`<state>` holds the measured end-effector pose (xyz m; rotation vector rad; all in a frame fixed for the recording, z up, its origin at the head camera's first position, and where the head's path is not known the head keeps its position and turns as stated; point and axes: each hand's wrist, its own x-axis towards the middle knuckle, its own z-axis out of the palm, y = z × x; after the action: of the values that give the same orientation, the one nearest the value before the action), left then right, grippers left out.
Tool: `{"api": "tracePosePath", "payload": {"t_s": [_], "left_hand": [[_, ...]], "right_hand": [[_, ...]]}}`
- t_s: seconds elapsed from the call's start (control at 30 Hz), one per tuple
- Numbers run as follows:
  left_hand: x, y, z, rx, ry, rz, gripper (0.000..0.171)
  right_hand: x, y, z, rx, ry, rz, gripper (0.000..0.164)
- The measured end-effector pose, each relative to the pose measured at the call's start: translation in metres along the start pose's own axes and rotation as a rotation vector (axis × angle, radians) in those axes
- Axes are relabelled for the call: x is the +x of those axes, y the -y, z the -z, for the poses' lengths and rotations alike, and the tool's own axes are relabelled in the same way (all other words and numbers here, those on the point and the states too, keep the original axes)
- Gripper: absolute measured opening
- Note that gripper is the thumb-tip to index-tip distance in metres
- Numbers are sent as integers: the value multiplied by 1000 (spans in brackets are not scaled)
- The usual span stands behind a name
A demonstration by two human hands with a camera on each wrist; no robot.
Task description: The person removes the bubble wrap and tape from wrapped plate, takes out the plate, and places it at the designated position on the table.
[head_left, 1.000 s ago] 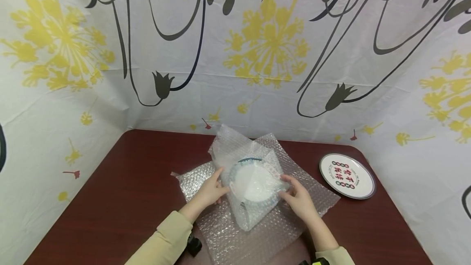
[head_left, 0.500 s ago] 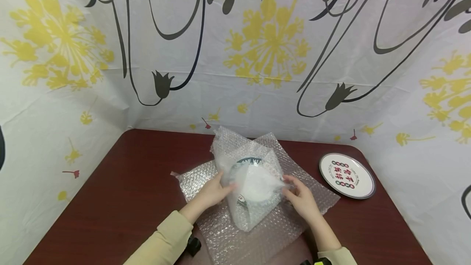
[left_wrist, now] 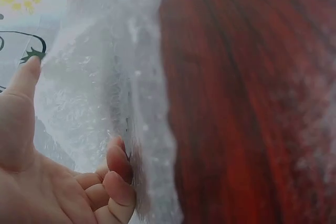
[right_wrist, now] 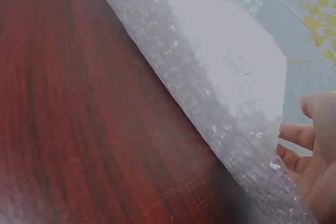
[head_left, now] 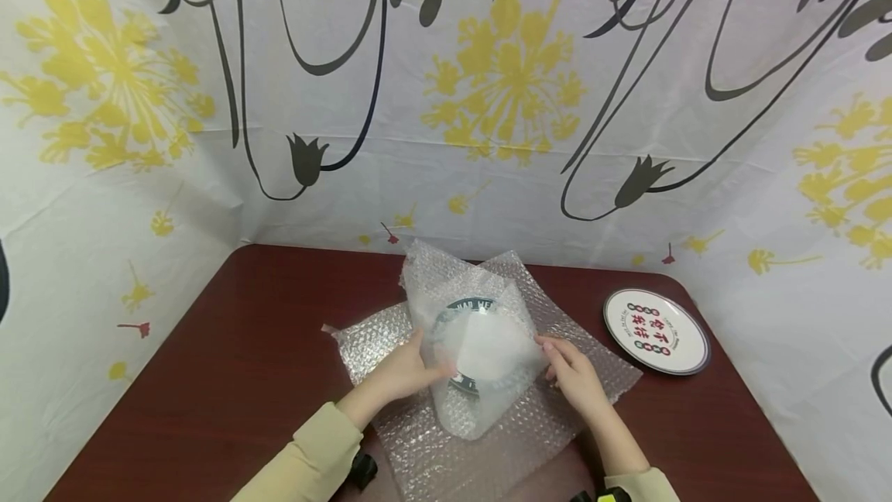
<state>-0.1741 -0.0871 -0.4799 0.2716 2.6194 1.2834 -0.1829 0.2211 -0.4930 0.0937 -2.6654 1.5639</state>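
Note:
A round plate, white with dark green lettering on its rim, shows through folded bubble wrap in the head view. My left hand holds the wrap's left side, its thumb lying across the top over the plate. In the left wrist view its fingers curl against the wrap's edge. My right hand pinches the wrap at its right side, fingertips right at the edge. Part of the right hand also shows beside the wrap in the right wrist view.
A spread sheet of bubble wrap lies under the package on the red-brown table. A white plate with red characters and a dark rim lies at the right. Patterned white cloth stands behind and at both sides.
The left thumb has slid rightward over the wrap. The upper layer now lies flatter over the plate, and more of the green rim lettering shows. The right hand has shifted slightly.

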Motion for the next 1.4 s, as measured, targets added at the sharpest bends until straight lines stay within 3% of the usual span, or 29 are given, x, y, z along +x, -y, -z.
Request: {"api": "tracePosePath", "payload": {"t_s": [0.17, 0.4, 0.77, 1.03, 1.4], "left_hand": [[-4, 0, 0, -9, 21, -29, 114], [-9, 0, 0, 54, 37, -29, 123], [-9, 3, -1, 34, 45, -50, 119], [-12, 6, 2, 40, 38, -54, 116], [-18, 4, 6, 59, 22, -43, 113]], "right_hand": [[-1, 0, 2, -1, -8, -31, 40], [-2, -4, 5, 33, -17, -39, 39], [-3, -4, 9, 93, 9, -30, 44], [-7, -1, 13, 45, 32, -23, 43], [-9, -1, 19, -109, 31, 51, 44]]}}
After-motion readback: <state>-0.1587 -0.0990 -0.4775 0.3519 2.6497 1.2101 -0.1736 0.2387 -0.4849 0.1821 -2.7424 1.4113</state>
